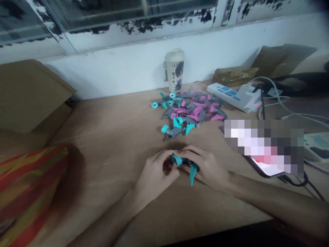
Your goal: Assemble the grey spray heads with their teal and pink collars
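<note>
Near the front of the table, my two hands meet around one grey and teal trigger sprayer head [193, 171]. My left hand [156, 175] is closed at its round teal nozzle end, thumb and fingers curled about it. Wrapped over the grey body is my right hand [205, 164], with the curved teal trigger sticking out below its fingers. Much of the grey body is hidden by the fingers. Just beyond my hands lies a loose pile of similar sprayer heads [197, 109], several with pink parts and several with teal ones.
A lidded coffee cup [175, 72] stands behind the pile by the wall. To the right are a white power strip [231, 96], cables, a brown packet [232, 75] and a blurred-out phone [269, 169]. Cardboard [31, 92] and a red-yellow striped bag [28, 188] occupy the left.
</note>
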A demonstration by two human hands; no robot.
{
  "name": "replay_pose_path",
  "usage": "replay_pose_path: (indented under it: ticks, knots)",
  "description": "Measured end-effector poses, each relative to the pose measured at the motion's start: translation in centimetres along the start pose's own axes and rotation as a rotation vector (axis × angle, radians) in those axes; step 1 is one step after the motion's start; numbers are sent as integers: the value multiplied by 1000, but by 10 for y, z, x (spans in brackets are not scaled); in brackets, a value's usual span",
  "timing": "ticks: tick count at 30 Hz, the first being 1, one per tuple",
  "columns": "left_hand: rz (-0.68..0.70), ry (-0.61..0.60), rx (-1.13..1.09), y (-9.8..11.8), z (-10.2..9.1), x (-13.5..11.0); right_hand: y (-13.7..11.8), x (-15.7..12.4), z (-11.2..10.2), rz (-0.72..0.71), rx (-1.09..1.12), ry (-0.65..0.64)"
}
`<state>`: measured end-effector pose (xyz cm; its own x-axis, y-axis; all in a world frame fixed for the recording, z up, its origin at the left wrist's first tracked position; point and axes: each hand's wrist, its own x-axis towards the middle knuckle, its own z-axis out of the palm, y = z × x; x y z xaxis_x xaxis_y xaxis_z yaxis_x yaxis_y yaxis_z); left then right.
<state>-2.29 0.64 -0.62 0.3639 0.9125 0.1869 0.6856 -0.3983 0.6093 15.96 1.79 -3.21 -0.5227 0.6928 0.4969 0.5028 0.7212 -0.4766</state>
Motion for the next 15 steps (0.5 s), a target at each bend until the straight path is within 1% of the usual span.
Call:
replay_pose_path:
  ticks: [3, 5, 7, 10, 12, 15]
  knots:
    - [-22, 60, 30, 3, 3, -3, -4, 0, 0, 36, -16, 24]
    - [-36, 126, 54, 4, 5, -5, -6, 1, 1, 61, -49, 37]
    - [-22, 218, 151, 3, 6, -7, -8, 2, 3, 82, -92, 39]
    - [65, 333, 370, 0, 6, -9, -12, 2, 6, 104, -148, 16]
    - [120, 365, 447, 0, 4, -8, -13, 1, 8, 120, -180, -3]
    - [163, 334, 508, 3, 1, -6, -15, 0, 10, 126, -215, -13]
